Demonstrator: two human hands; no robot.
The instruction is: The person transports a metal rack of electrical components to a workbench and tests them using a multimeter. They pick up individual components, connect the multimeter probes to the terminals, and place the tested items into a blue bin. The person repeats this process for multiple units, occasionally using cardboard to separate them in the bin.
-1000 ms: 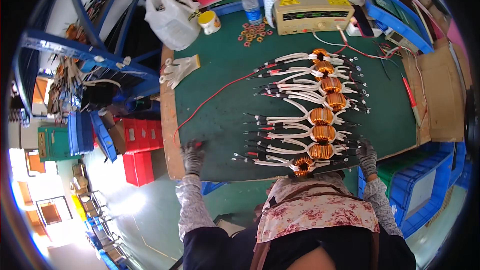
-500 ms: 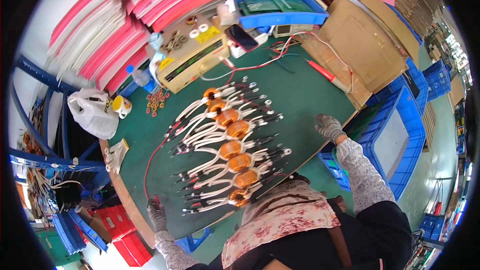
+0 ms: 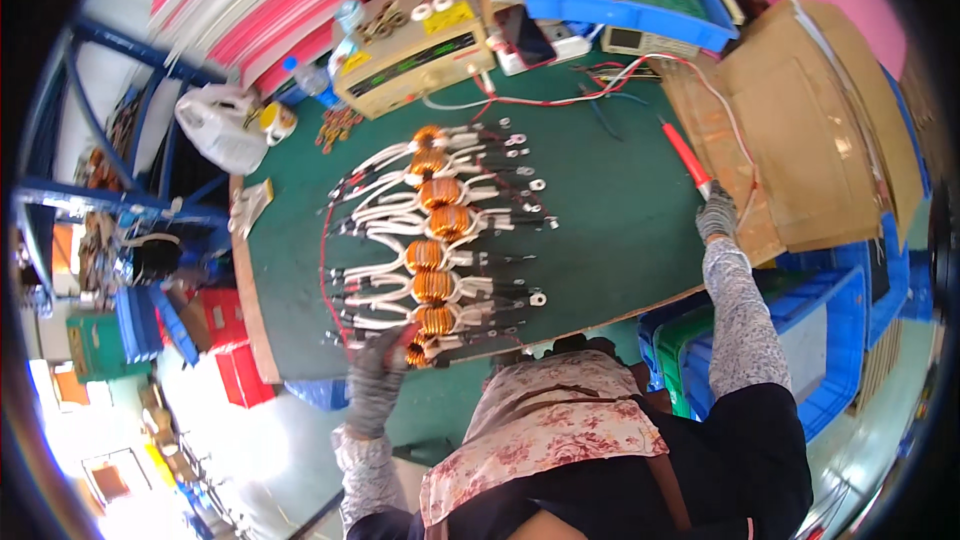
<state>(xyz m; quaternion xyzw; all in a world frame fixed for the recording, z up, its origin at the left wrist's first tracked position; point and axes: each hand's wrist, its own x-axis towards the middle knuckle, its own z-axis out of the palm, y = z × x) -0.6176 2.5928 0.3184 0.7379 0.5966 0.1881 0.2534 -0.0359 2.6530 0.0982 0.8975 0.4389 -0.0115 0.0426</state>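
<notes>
Copper-wound toroid coils (image 3: pixel 449 222) lie in a column across the green table mat, white-sleeved leads fanning out on both sides. My left hand (image 3: pixel 374 385), in a grey glove, is closed at the near end of the column beside the lowest coil. A thin red test lead (image 3: pixel 323 250) runs down to its fingertips; the tip it holds is partly hidden. Over at the right, my gloved right hand (image 3: pixel 717 214) has its fingers around the rear end of a red test probe (image 3: pixel 686 155), which points away toward the back.
A beige bench meter (image 3: pixel 410 70) stands at the back, with a phone (image 3: pixel 525 37) and a blue tray of green boards (image 3: pixel 625 5) beside it. Cardboard (image 3: pixel 810 130) covers the right edge; blue crates (image 3: pixel 810 340) sit below. A white jug (image 3: pixel 220 128) stands left.
My left hand has moved right, from the table's left corner to the lowest coil, bringing the red lead along. My right hand has reached forward and taken the red probe. The view has shifted.
</notes>
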